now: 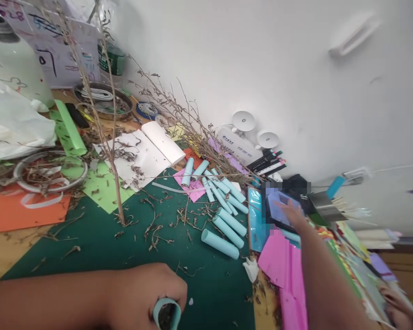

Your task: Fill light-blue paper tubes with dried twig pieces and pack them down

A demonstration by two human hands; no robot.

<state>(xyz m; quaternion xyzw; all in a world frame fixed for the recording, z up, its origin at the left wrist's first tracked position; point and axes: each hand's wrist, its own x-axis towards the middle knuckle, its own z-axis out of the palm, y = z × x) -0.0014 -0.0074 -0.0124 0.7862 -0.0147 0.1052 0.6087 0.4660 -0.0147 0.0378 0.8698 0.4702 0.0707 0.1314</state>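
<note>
My left hand is closed around a light-blue paper tube near the front edge. The tube's open end faces me, and dark bits show inside it. My right hand reaches over a phone-like device with a purplish screen, fingers stretched out and at or just above the screen. Pixelation hides part of that device. Between the hands, several light-blue paper tubes lie on the dark green mat, some piled on a pink sheet.
Dry plant stalks and crumbled leaves spread over the mat. A white router stands against the wall. Folded pink paper lies at the right, a tape roll and orange paper at the left. Another blurred hand shows at lower right.
</note>
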